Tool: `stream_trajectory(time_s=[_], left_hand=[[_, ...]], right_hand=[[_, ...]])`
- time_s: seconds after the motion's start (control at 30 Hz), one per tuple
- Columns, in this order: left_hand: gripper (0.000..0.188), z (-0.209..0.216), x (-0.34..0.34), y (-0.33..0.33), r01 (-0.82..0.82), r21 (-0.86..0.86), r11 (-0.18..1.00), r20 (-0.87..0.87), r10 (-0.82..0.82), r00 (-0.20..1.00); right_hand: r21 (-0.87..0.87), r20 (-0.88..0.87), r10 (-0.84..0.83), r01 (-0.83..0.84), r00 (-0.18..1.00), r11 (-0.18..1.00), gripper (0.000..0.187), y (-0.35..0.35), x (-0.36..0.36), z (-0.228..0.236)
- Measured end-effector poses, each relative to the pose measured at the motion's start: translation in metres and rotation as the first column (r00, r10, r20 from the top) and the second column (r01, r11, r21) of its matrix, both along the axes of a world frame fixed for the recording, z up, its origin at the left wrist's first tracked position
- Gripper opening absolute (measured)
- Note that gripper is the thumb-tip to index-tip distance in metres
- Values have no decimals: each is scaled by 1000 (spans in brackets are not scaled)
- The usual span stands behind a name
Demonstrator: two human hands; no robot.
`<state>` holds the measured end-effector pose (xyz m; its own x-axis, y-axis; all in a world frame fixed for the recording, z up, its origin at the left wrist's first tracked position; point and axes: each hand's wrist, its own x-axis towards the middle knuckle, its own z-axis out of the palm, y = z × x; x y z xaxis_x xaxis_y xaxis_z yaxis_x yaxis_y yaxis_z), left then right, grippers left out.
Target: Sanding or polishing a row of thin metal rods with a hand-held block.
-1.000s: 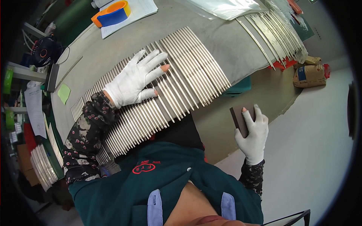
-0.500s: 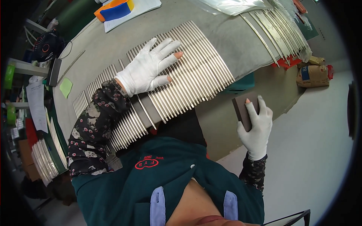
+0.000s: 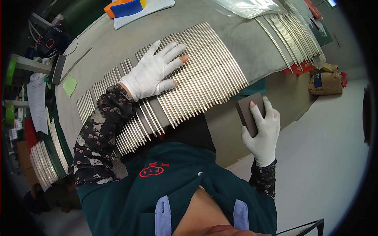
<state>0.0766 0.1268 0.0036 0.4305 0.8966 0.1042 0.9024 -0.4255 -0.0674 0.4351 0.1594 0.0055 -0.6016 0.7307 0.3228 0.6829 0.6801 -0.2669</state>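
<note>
A row of slim, shiny metal rods lies side by side across the grey-covered table, with a few narrow gaps between groups. My left hand, in a white glove with some fingertips bare, rests flat on the rods with its fingers spread. Beneath its palm, parts of the rods are hidden. Off the table's near edge at the right, my right hand grips a dark grey-brown rectangular block between thumb and fingers. That hand wears the same kind of glove, and the block touches no rod.
More rods lie at the far right beside clear plastic bags. Orange and blue tape rolls sit on papers at the back. A green note, a dark bar and a black fan are leftward; a sack stands right.
Under my left hand, several rods now lie in the gap where a single one stood apart. My right hand has moved slightly left with the block. The view has shifted a little.
</note>
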Motion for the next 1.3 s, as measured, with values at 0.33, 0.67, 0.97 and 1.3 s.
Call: stream_trajectory(time_s=[0.33,0.67,0.97,1.3], left_hand=[[73,-4,33,11,54,-118,992,25,-51,998],[72,-1,35,11,61,-132,989,32,-57,998],[73,-2,34,11,64,-137,988,31,-60,998],[82,-4,31,14,11,-108,994,-8,-12,1000]], right_hand=[[24,9,62,-62,998,998,65,-6,-23,3],[118,140,69,-86,988,989,59,6,-72,14],[-130,242,82,-52,967,990,60,-26,5,3],[-56,44,-4,7,999,998,65,-21,-5,6]])
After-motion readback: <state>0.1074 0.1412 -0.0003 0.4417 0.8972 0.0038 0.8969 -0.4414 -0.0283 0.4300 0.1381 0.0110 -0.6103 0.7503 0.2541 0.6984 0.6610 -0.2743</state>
